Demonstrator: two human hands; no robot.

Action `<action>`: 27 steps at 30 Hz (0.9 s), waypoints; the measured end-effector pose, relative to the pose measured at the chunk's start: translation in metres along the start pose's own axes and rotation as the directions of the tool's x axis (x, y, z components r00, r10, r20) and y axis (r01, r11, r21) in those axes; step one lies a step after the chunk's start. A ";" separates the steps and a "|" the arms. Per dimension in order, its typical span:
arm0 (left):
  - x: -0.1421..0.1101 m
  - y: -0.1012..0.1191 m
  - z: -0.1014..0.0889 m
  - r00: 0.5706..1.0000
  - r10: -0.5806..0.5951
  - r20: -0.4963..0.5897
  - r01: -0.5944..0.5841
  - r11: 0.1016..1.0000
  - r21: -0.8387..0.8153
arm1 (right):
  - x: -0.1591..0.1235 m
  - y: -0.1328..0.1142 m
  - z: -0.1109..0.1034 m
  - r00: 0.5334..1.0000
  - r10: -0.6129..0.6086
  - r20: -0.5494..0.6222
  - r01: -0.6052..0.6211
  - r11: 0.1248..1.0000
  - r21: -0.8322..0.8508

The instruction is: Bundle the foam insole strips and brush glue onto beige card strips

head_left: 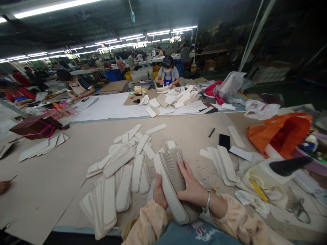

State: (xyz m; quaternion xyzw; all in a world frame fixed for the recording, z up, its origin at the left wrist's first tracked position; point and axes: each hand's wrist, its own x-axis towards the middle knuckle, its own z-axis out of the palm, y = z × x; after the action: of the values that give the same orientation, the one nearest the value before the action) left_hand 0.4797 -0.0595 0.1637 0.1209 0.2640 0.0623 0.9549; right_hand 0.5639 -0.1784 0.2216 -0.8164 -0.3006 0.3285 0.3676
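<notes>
A thick stack of pale, round-ended strips (170, 177) stands on edge close to my body, packed face to face. My left hand (160, 193) grips its left side, thumb against the outermost strip; the other fingers are mostly hidden. Across the stack's right side lies my right hand (192, 189), its fingers spread and pressing on the layered edges, holding the strips together. To the left, many loose strips of the same shape (120, 163) lie overlapping in a heap. A smaller fan of strips (224, 165) rests right of the stack.
A black phone (224, 141), an orange bag (279, 132), a yellow-handled cutter (258, 191) and a pale container with a dark-tipped tool occupy the right. A brown box (35, 126) sits far left. Across the table, a co-worker (167, 73) handles similar pieces.
</notes>
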 end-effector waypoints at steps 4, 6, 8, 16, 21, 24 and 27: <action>0.008 0.006 0.006 0.997 0.033 -0.073 -0.031 0.999 0.031 | 0.011 0.008 -0.001 0.997 0.026 -0.068 -0.023 0.999 0.043; 0.009 0.008 0.007 0.993 0.030 -0.110 -0.025 0.999 0.047 | 0.020 0.018 -0.004 0.997 0.070 -0.034 -0.065 0.991 0.116; 0.010 0.008 0.009 0.991 -0.003 -0.132 0.013 0.997 0.076 | 0.027 0.032 -0.007 0.995 0.093 0.030 -0.097 0.974 0.206; 0.010 -0.007 0.020 0.980 -0.080 -0.180 0.131 0.947 0.293 | 0.025 0.093 0.015 0.980 -0.050 0.191 -0.120 0.617 0.777; 0.022 -0.015 0.021 0.969 -0.134 -0.208 0.214 0.879 0.426 | 0.024 0.097 0.023 0.984 -0.130 0.123 -0.045 0.488 0.872; 0.033 -0.021 0.015 0.946 -0.154 -0.286 0.276 0.845 0.459 | 0.025 0.088 0.021 0.990 -0.117 0.074 -0.006 0.499 0.866; 0.041 -0.024 0.008 0.933 -0.193 -0.303 0.311 0.858 0.409 | 0.025 0.081 0.018 0.999 -0.020 0.034 -0.015 0.601 0.799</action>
State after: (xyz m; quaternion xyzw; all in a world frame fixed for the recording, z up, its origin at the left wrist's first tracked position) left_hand 0.5203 -0.0764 0.1434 0.2940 0.4035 -0.1123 0.8591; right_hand 0.5856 -0.1972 0.1396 -0.5589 -0.1306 0.4437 0.6882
